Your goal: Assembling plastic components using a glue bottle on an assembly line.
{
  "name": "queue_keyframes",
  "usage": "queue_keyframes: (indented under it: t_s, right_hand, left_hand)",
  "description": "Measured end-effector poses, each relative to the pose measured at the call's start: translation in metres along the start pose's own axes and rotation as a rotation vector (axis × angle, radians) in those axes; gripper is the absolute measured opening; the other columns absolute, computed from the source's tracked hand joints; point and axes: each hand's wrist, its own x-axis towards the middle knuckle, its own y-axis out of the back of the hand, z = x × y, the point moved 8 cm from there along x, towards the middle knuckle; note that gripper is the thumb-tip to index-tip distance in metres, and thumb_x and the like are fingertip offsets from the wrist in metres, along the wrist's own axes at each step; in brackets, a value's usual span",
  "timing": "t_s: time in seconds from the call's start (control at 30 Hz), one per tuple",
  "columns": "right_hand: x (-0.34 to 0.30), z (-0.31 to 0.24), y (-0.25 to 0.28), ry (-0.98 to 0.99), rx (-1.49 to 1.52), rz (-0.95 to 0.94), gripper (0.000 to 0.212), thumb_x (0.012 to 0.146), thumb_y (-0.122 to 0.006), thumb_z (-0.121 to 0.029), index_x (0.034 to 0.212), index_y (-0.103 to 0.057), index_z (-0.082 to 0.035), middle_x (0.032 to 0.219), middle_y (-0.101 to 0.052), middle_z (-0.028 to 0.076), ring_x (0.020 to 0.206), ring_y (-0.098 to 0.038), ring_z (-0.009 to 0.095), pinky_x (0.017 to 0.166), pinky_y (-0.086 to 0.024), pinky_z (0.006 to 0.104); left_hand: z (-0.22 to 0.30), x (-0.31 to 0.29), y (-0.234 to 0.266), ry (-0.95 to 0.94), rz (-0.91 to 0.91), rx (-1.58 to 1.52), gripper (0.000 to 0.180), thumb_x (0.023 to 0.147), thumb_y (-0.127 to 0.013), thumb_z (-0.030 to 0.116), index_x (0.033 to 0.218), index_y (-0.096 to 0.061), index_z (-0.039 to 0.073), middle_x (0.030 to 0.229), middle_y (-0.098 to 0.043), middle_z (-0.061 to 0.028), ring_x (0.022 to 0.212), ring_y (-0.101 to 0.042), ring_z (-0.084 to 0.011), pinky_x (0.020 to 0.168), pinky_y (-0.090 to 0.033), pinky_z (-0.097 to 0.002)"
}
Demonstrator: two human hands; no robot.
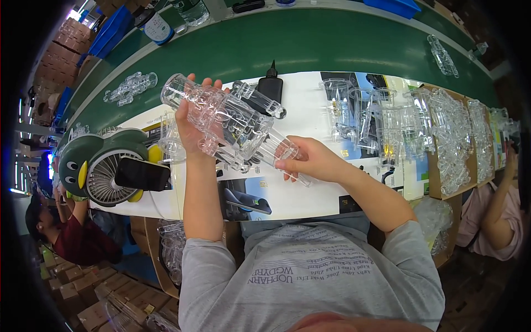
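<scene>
I hold a transparent tubular piece [240,127] aslant over the white paper-covered part of the bench. It has a wide round tube at its upper left end, thinner tubes along its sides and a narrower tube at its lower right. My left hand [194,119] is wrapped round the wide end from below, fingertips showing behind it. At the other end, my right hand [314,159] pinches the narrower tube between thumb and fingers. Just beyond the piece, a black squeeze bottle [270,88] with a pointed nozzle lies on the paper. Whether the piece is glass or plastic I cannot tell.
Several similar transparent pieces [381,119] stand at right, beside a cardboard box [435,180] full of more. A penguin-shaped fan [83,160] with a phone [142,174] against it stands at left. Single pieces lie on the green bench [343,47]. Other people sit on both sides.
</scene>
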Motion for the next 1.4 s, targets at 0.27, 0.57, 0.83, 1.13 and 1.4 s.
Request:
queue_keyframes:
  t_s: [0.27,0.57,0.83,1.13,1.4]
  right_hand:
    - [-0.001,-0.004,0.002,0.046,-0.003,0.044,0.032,0.079,-0.067,-0.029,0.090,-0.054,-0.002,0.075,-0.059,0.004,0.063,-0.060,0.010,0.055,-0.047,0.0230]
    - [-0.001,-0.002,0.005,0.022,-0.040,0.060,0.034,0.079,-0.067,-0.031,0.091,-0.054,-0.002,0.076,-0.060,0.005,0.063,-0.061,0.011,0.055,-0.048,0.0229]
    - [-0.004,-0.004,0.004,-0.016,-0.099,0.046,0.035,0.079,-0.067,-0.031,0.092,-0.054,-0.001,0.070,-0.061,0.006,0.061,-0.061,0.011,0.054,-0.047,0.0233]
    - [-0.001,-0.001,0.001,-0.039,-0.120,-0.013,0.036,0.078,-0.068,-0.023,0.102,-0.051,-0.002,0.078,-0.061,0.007,0.065,-0.060,0.012,0.059,-0.049,0.0242]
    - [-0.008,-0.023,0.005,0.121,-0.439,0.075,0.059,0.064,-0.075,-0.034,0.108,-0.048,-0.005,0.074,-0.061,0.011,0.064,-0.060,0.021,0.063,-0.047,0.0295]
  left_hand:
    - [-0.003,0.000,0.002,0.006,0.023,-0.007,0.063,0.074,-0.061,0.035,0.126,-0.036,0.011,0.110,-0.051,-0.0139,0.109,-0.048,-0.0312,0.098,-0.036,-0.0478]
    - [-0.013,-0.001,0.001,0.067,-0.055,-0.176,0.052,0.081,-0.053,0.030,0.126,-0.039,0.008,0.112,-0.048,-0.0135,0.109,-0.048,-0.0281,0.094,-0.042,-0.0427]
    - [-0.024,-0.002,0.000,0.130,-0.066,-0.299,0.047,0.081,-0.053,0.029,0.122,-0.042,0.011,0.111,-0.052,-0.0125,0.107,-0.050,-0.0284,0.094,-0.041,-0.0453]
    - [-0.007,-0.006,-0.006,0.076,-0.034,-0.170,0.053,0.081,-0.055,0.031,0.126,-0.038,0.010,0.112,-0.051,-0.0137,0.110,-0.048,-0.0298,0.095,-0.041,-0.0439]
    - [-0.007,-0.006,-0.008,0.069,-0.046,-0.150,0.059,0.077,-0.059,0.034,0.125,-0.038,0.007,0.116,-0.049,-0.0162,0.115,-0.044,-0.0320,0.100,-0.036,-0.0434]
